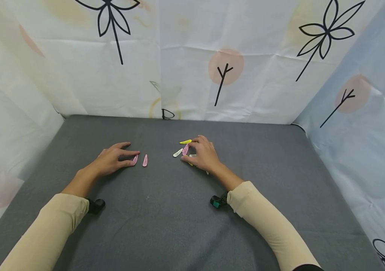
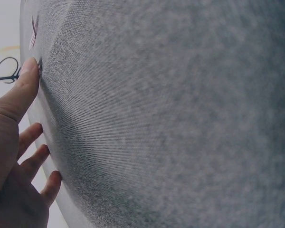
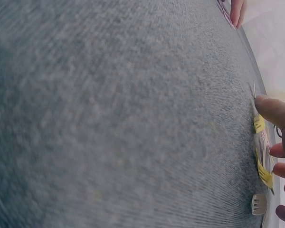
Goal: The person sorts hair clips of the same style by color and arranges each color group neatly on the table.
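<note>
Two pink snap hair clips lie at the left in the head view. My left hand [image 1: 114, 159] pinches one pink hair clip [image 1: 135, 159] between thumb and forefinger, low over the cloth. Just right of it lies the other pink clip [image 1: 145, 160]. My right hand [image 1: 204, 155] is over a small group of clips, thumb and forefinger at the two ends of a pink clip [image 1: 185, 149]. A yellow clip [image 1: 185, 142] and a white clip [image 1: 178, 153] lie beside those fingertips. More yellow clips [image 3: 264, 175] and a white clip [image 3: 259, 204] show under the right hand, which partly hides them.
A grey cloth [image 1: 152, 218] covers the tabletop. White printed curtains [image 1: 185, 75] stand along the back and both sides. Dark wrist bands with cameras [image 1: 217, 202] sit at both sleeves.
</note>
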### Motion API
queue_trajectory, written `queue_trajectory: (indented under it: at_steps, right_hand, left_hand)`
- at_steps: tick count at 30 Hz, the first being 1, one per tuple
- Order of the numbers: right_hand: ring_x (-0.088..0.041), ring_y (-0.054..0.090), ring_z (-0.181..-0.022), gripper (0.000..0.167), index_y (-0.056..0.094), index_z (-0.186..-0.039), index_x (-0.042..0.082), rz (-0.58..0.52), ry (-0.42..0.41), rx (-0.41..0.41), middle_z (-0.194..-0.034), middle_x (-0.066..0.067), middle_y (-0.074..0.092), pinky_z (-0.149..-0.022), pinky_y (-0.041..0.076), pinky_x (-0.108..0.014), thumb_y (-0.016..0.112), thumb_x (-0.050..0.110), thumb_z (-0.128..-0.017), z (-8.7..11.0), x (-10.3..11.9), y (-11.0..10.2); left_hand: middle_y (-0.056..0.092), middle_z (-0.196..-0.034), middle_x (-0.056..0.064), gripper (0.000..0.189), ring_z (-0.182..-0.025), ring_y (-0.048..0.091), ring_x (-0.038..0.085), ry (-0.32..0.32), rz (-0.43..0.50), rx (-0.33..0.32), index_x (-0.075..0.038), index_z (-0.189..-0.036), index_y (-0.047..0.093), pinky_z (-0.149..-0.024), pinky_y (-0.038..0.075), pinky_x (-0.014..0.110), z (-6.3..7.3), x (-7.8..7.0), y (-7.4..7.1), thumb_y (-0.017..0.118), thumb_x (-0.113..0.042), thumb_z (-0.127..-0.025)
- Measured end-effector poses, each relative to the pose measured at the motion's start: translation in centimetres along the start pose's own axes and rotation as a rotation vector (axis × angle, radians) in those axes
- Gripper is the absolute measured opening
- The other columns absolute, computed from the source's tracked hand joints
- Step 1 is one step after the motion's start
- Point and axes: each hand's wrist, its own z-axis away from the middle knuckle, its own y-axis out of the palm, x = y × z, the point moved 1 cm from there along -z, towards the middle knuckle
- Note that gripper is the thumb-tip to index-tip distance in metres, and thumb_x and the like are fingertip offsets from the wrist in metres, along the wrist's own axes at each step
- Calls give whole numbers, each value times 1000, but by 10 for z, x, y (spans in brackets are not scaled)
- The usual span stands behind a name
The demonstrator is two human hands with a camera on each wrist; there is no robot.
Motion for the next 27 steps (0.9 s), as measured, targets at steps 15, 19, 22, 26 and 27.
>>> queue_trajectory:
  at_steps: [15, 19, 22, 26, 27]
  right_hand:
    - [-29, 36, -141, 53, 69, -126, 8, -20, 12, 5, -135, -12, 58, -106, 34, -52, 78, 42, -86, -3, -2, 2]
    - [-29, 37, -141, 53, 70, -125, 9, -26, 14, 7, -135, -12, 58, -106, 35, -51, 78, 43, -85, -3, -3, 3]
    - [-30, 37, -140, 51, 71, -124, 9, -34, 12, 6, -135, -12, 58, -105, 35, -52, 79, 42, -85, -3, -4, 4]
    - [-30, 39, -139, 48, 72, -121, 10, -54, 18, 1, -134, -12, 59, -103, 36, -52, 79, 41, -85, -4, -4, 5]
    - [-30, 39, -139, 48, 72, -121, 10, -57, 21, 2, -134, -12, 59, -103, 36, -52, 80, 40, -84, -4, -4, 5]
  left_hand:
    - [34, -153, 27, 48, -142, 25, 50, -7, 8, 6, -13, -138, 61, -102, 16, 76, -1, 0, 0, 71, -29, -93]
    - [34, -153, 27, 49, -142, 25, 49, -11, 12, 8, -14, -138, 61, -102, 16, 76, 0, 0, 0, 70, -30, -94]
    - [34, -153, 27, 48, -142, 25, 49, -14, 11, 10, -14, -138, 61, -102, 16, 76, 0, -1, 0, 70, -30, -94]
    - [34, -153, 27, 48, -142, 25, 49, -11, 11, 7, -13, -138, 61, -103, 17, 75, 0, -1, -1, 70, -29, -94]
    - [34, -153, 27, 48, -142, 25, 49, -11, 11, 7, -13, -138, 61, -103, 17, 75, 0, -1, -1, 70, -29, -94]
